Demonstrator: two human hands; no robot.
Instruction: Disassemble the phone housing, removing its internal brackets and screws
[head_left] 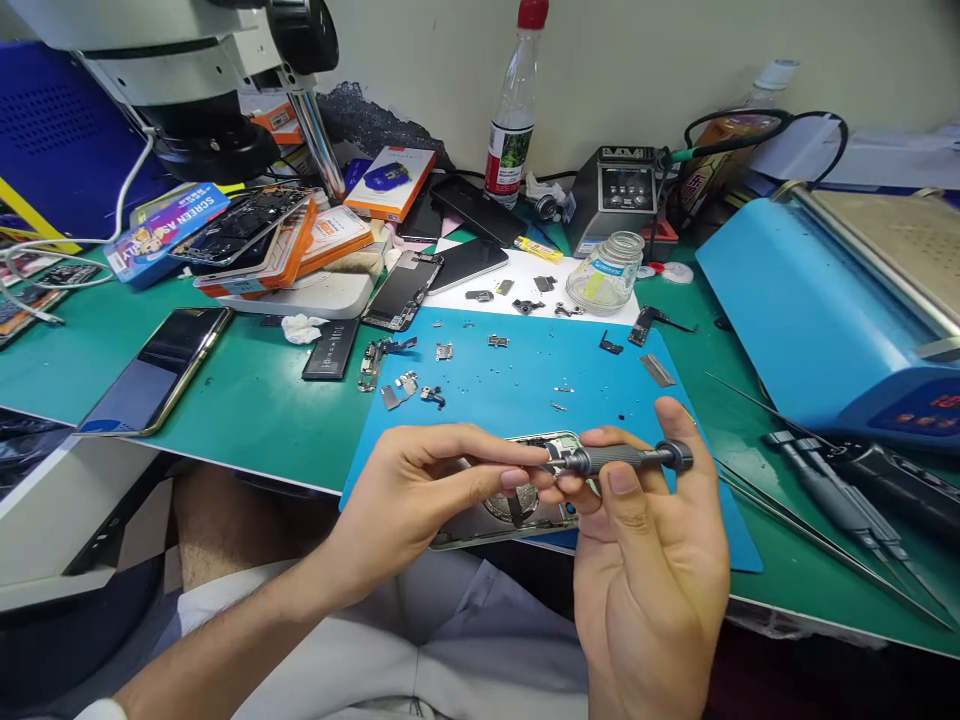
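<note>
My right hand is closed around a small dark screwdriver, held level with its tip pointing left. My left hand pinches at the screwdriver's tip with thumb and forefinger; whatever sits between those fingertips is too small to make out. Under both hands an opened phone housing lies on the blue work mat, partly hidden by my fingers. Several tiny metal parts and screws are scattered on the mat beyond my hands.
A glass jar, a soldering station, a plastic bottle and a microscope stand at the back. Phones and boxes lie left. A blue machine and tweezers sit right.
</note>
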